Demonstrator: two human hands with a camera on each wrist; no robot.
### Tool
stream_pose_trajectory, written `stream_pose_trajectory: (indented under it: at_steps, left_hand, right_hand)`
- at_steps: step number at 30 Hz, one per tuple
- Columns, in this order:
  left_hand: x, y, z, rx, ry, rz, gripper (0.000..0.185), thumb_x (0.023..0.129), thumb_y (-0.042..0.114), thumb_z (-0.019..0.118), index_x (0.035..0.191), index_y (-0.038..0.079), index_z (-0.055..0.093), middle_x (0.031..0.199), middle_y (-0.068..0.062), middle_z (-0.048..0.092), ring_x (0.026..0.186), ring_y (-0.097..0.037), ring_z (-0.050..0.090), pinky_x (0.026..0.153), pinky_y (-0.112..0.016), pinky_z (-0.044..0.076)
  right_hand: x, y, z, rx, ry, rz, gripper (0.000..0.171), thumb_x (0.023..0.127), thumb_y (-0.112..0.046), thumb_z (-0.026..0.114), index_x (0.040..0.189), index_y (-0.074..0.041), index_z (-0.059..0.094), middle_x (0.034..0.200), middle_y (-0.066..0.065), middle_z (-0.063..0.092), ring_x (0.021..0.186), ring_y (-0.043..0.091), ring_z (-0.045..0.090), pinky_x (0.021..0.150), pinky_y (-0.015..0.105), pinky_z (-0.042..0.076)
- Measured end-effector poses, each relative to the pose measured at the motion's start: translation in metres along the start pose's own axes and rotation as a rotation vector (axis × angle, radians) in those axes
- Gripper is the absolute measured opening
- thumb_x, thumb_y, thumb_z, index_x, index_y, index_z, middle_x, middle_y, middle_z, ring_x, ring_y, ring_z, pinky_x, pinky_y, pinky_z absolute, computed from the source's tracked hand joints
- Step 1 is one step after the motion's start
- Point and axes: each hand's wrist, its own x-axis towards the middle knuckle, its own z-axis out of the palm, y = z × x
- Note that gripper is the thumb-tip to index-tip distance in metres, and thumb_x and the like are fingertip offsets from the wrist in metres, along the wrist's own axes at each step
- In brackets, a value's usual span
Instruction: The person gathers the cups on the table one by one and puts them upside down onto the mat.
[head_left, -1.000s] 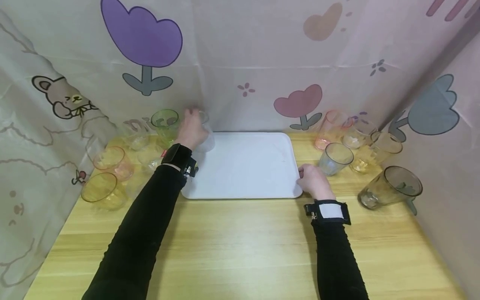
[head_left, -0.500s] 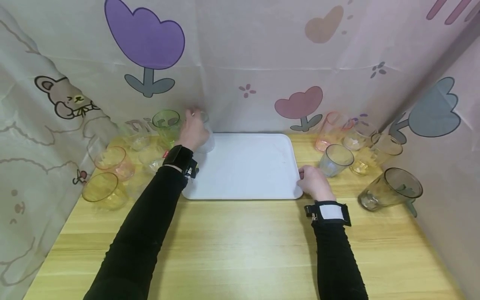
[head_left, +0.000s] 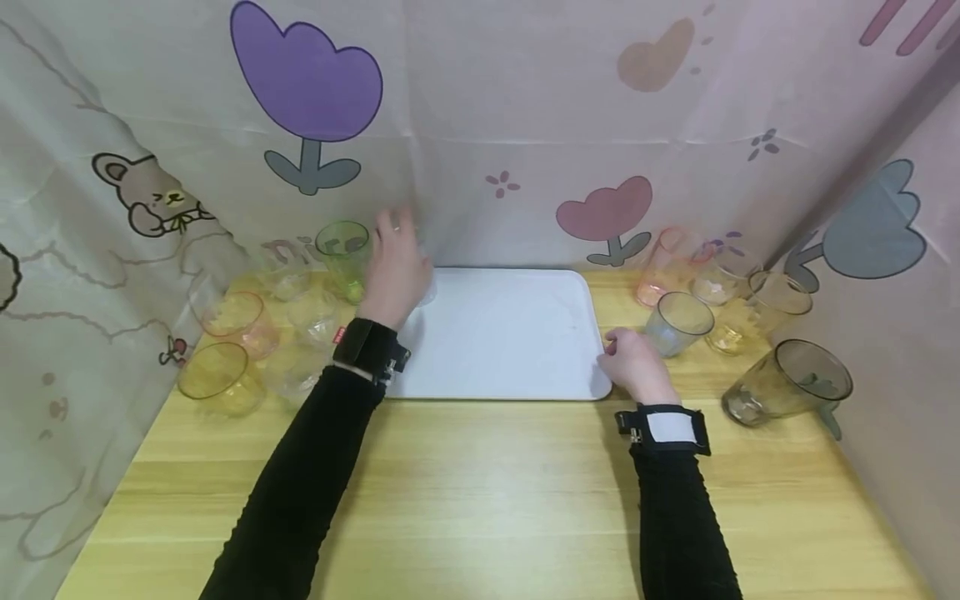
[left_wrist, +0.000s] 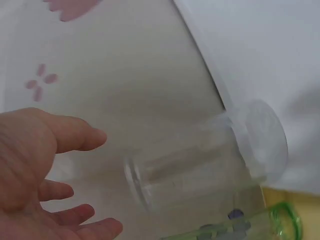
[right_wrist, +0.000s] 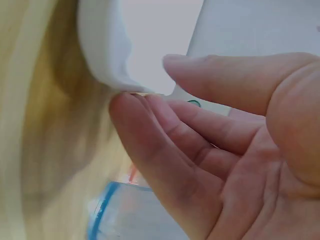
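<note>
Fingers (left_wrist: pixel 75 137) loose beside clear smooth glass (left_wrist: pixel 210 160) – flat white tray (head_left: pixel 510 333) beneath

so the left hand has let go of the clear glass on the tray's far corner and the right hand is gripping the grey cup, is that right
Not quite. The right hand touches the white tray at its near right corner, not the grey cup; the head view shows it. The left hand is indeed off the clear glass.
</note>
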Motion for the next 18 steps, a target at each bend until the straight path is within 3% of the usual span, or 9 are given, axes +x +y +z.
stream_pose_trajectory:
  at_steps: [5,10,12,18]
  left_hand:
    - [-0.028,0.006,0.001,-0.085,0.067,0.047,0.078,0.094,0.012,0.073,0.159,0.001,0.031,0.16,-0.025,0.029,0.133,-0.043,0.05,0.093,-0.049,0.058]
    - [-0.057,0.005,0.008,-0.176,0.069,0.084,0.074,0.094,0.015,0.075,0.156,0.003,0.038,0.155,-0.023,0.036,0.129,-0.041,0.053,0.093,-0.05,0.059]
    - [-0.068,0.002,0.012,-0.193,0.04,0.107,0.07,0.094,0.016,0.075,0.154,0.004,0.042,0.152,-0.022,0.04,0.127,-0.039,0.055,0.093,-0.049,0.058]
    - [-0.096,-0.004,0.025,-0.181,-0.163,0.2,0.052,0.097,0.019,0.073,0.144,0.006,0.056,0.133,-0.013,0.057,0.112,-0.027,0.062,0.085,-0.041,0.059]
  right_hand:
    - [-0.006,-0.004,-0.004,0.049,0.154,-0.064,0.044,0.1,-0.013,0.061,0.135,0.013,0.057,0.116,0.03,0.067,0.1,0.041,0.065,0.083,0.051,0.055]
    - [-0.009,-0.009,-0.008,0.134,0.338,-0.137,0.044,0.099,-0.014,0.063,0.135,0.012,0.057,0.116,0.03,0.067,0.096,0.042,0.067,0.079,0.051,0.056]
    - [-0.01,-0.01,-0.008,0.174,0.415,-0.159,0.044,0.099,-0.013,0.064,0.135,0.011,0.058,0.117,0.029,0.066,0.097,0.043,0.068,0.08,0.053,0.057]
    - [-0.007,-0.011,-0.006,0.286,0.656,-0.226,0.036,0.098,-0.006,0.067,0.129,0.009,0.06,0.119,0.025,0.063,0.105,0.042,0.065,0.086,0.054,0.058]
